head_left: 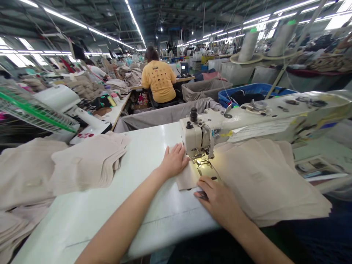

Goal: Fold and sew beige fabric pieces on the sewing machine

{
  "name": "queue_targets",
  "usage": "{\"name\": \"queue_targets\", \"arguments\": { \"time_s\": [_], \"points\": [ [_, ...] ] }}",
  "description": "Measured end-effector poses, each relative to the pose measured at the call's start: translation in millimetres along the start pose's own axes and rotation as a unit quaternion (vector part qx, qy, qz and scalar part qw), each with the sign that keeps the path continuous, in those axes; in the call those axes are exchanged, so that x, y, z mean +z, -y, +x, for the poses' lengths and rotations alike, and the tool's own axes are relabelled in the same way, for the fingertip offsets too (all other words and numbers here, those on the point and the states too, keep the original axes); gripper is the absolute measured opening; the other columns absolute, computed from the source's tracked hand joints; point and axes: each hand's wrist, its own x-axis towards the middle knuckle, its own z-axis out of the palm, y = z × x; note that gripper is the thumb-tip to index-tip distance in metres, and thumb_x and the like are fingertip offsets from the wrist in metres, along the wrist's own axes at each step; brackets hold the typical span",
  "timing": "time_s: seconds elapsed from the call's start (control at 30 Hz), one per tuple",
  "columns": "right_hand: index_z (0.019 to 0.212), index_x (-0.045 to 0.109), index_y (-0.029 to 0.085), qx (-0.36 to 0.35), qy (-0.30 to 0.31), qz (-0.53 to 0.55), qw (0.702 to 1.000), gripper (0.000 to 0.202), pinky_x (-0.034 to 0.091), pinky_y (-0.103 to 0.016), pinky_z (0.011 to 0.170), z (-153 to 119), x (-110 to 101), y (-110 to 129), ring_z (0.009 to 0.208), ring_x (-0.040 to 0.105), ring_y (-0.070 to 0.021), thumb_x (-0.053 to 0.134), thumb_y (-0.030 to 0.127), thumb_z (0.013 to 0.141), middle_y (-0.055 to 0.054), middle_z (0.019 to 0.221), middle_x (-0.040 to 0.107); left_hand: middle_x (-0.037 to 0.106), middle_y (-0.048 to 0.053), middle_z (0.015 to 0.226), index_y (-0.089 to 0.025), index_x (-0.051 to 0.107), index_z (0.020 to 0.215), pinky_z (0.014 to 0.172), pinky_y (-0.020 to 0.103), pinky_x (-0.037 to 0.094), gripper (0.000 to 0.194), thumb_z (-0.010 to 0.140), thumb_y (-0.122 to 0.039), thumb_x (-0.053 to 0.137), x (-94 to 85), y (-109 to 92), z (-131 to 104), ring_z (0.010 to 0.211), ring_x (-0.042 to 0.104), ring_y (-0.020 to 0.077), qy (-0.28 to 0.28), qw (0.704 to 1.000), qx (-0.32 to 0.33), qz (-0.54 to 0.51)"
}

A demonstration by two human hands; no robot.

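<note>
Just left of the sewing machine (194, 135), the left hand (174, 161) lies open and palm down, fingers extended, pressing on a beige fabric piece (187, 179) that reaches in beside the lit needle area. In front of the machine, the right hand (217, 194) is partly closed, thumb and fingers around a small dark tool (202, 195), its fingertips near the needle plate; the tool's shape is mostly hidden. Right of the machine's needle end, a beige fabric stack (258, 179) lies close beside the right hand, its far edge under the machine's arm. Well left of the machine, another fabric pile (85, 161) rests on the white table (110, 205).
</note>
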Motion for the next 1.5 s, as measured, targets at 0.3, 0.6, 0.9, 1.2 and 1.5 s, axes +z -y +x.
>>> {"name": "queue_targets", "arguments": {
  "time_s": [0.3,0.6,0.9,1.2,1.5],
  "points": [
    [0.102,0.063,0.021,0.008,-0.015,0.001,1.000,0.009,0.047,-0.029,0.065,7,5,-7,0.085,0.069,-0.0195,0.058,0.021,0.095,-0.005,0.108,0.070,0.060,0.012,0.138,-0.021,0.057,0.134,0.117,0.053,0.027,0.039,0.098,-0.034,0.047,9.8,12,23,0.138,0.044,0.0312,-0.005,0.998,0.057,-0.023],
    [0.101,0.063,0.020,0.000,-0.020,0.004,1.000,0.009,0.046,-0.028,0.065,7,6,-9,0.085,0.068,-0.0196,0.057,0.020,0.094,-0.006,0.109,0.071,0.060,0.012,0.139,-0.021,0.061,0.130,0.117,0.051,0.028,0.036,0.098,-0.033,0.048,7.8,11,24,0.138,0.044,0.0309,0.002,0.998,0.056,-0.024],
    [0.099,0.064,0.021,0.009,-0.003,-0.001,1.000,0.010,0.044,-0.028,0.062,13,5,-8,0.078,0.068,-0.0174,0.057,0.017,0.094,-0.004,0.106,0.070,0.054,0.011,0.146,-0.021,0.060,0.130,0.119,0.050,0.026,0.036,0.098,-0.033,0.050,10.0,16,27,0.142,0.040,0.0292,-0.002,0.998,0.064,-0.026],
    [0.108,0.067,0.020,0.019,0.032,-0.025,0.999,0.017,0.051,-0.030,0.066,14,1,-6,0.082,0.071,-0.0192,0.059,0.018,0.094,-0.005,0.118,0.071,0.066,0.018,0.123,-0.013,0.066,0.111,0.109,0.053,0.040,0.024,0.098,-0.025,0.049,-0.3,-4,11,0.127,0.053,0.0329,-0.054,0.998,0.012,0.028],
    [0.137,0.059,0.016,0.032,0.081,-0.042,0.995,0.039,0.058,-0.033,0.079,5,-3,-4,0.098,0.073,-0.0230,0.051,0.021,0.099,-0.011,0.144,0.059,0.067,0.013,0.113,-0.011,0.062,0.115,0.097,0.039,0.056,0.024,0.099,-0.017,0.046,6.6,-30,-67,0.113,0.061,0.0246,-0.093,0.954,0.258,-0.120]
  ]
}}
